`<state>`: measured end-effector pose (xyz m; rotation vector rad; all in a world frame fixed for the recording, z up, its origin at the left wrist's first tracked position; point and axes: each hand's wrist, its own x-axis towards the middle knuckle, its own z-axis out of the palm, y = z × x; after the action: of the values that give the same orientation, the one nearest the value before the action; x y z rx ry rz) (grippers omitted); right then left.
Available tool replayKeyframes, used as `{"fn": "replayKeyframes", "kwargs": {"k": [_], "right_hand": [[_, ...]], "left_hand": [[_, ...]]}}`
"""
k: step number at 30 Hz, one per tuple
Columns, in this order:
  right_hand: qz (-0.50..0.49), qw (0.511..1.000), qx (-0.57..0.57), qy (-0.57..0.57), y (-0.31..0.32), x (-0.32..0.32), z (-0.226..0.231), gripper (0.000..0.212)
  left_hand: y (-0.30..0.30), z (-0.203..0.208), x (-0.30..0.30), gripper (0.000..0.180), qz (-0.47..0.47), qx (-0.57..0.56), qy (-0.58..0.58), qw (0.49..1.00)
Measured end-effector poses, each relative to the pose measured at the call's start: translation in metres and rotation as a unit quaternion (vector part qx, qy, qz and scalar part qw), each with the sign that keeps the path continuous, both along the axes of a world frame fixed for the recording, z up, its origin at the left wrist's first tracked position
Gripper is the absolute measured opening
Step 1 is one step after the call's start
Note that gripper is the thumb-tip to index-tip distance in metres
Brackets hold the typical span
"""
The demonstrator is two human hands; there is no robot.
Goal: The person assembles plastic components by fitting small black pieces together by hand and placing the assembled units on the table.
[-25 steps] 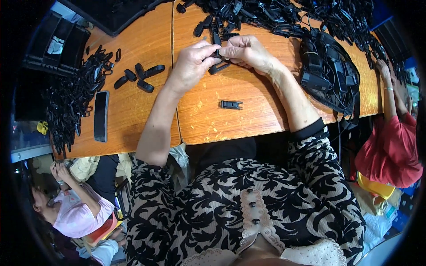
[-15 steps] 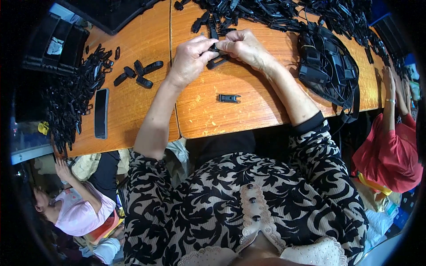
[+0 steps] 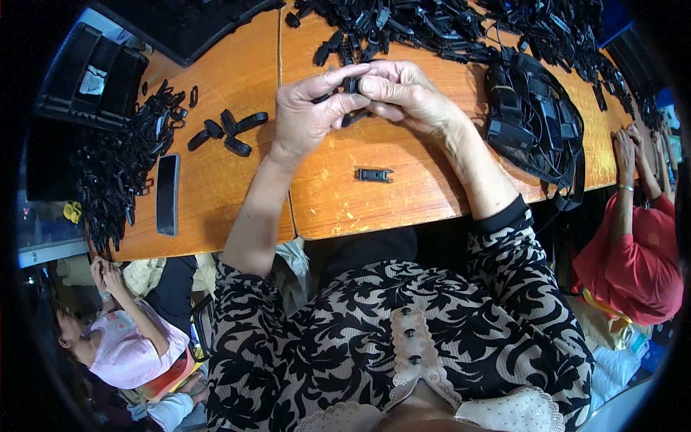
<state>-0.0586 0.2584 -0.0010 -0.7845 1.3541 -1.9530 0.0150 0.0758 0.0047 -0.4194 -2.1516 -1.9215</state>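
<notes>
Both of my hands meet over the far middle of the wooden table (image 3: 403, 194). Between their fingertips is a small black plastic part (image 3: 351, 85), mostly covered by the fingers. My left hand (image 3: 306, 111) pinches it from the left, and my right hand (image 3: 407, 93) closes on it from the right, thumb on top. Close to the table's near edge lies a single black plastic clip-like piece (image 3: 373, 175), apart from my hands. To the left of my left hand rests a small group of black curved pieces (image 3: 229, 129).
A heap of black plastic parts (image 3: 410, 29) spreads along the far side; another pile (image 3: 119, 165) lies left. A phone (image 3: 167, 194) lies beside that pile. Right of my arm is a black mesh bag with straps (image 3: 533, 115). Co-workers sit left (image 3: 137, 345) and right (image 3: 633, 252).
My hands have come closer together around the black part, and the right fingers now wrap further over it. The whole view has shifted slightly. The loose clip-like piece stays on the table.
</notes>
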Motion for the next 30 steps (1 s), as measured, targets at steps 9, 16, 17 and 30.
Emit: {"fn": "replayKeyframes", "kwargs": {"k": [9, 16, 17, 30], "right_hand": [[-0.161, 0.981, 0.085, -0.065, -0.025, 0.025, 0.019, 0.045], [-0.220, 0.911, 0.270, 0.223, -0.016, 0.007, 0.007, 0.052], [-0.206, 0.874, 0.315, 0.306, -0.010, 0.013, 0.022, 0.048], [-0.319, 0.618, 0.294, 0.656, -0.045, 0.022, -0.041, 0.013]], "left_hand": [[-0.006, -0.016, -0.008, 0.035, -0.069, 0.250, -0.114, 0.959], [-0.016, -0.008, -0.021, 0.025, -0.011, 0.271, -0.101, 0.957], [-0.021, -0.002, -0.026, 0.021, 0.053, 0.289, -0.086, 0.952], [-0.062, -0.003, -0.109, 0.050, 0.236, -0.540, 0.050, 0.806]]}}
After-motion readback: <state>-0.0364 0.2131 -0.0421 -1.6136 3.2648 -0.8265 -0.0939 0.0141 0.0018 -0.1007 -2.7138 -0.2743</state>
